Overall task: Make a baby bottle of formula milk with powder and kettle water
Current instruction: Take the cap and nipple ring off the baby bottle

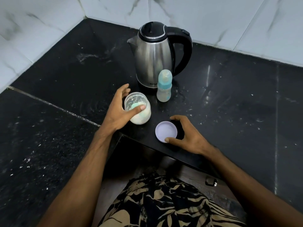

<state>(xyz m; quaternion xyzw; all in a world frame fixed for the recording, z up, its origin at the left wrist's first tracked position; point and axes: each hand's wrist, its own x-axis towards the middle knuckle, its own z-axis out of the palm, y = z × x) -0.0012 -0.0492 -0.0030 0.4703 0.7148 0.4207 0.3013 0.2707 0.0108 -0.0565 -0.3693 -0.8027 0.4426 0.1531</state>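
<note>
A clear jar of white formula powder (pixel 139 110) stands open on the black counter (pixel 229 112), with a pale green scoop inside it. My left hand (pixel 119 110) grips the jar from the left, thumb across its front. The jar's pale lilac lid (pixel 166 131) lies upside down on the counter, and my right hand (pixel 188 136) holds it by the rim between thumb and fingers. Behind them stand a capped baby bottle (pixel 164 86) with a blue collar and a steel kettle (pixel 154 54) with a black lid and handle.
The counter meets white marble-patterned wall tiles (pixel 229 22) in a corner behind the kettle. Specks of powder are scattered over the dark surface. The counter's front edge runs just below my hands, with a lower shelf and my patterned clothing (pixel 164 202) beneath.
</note>
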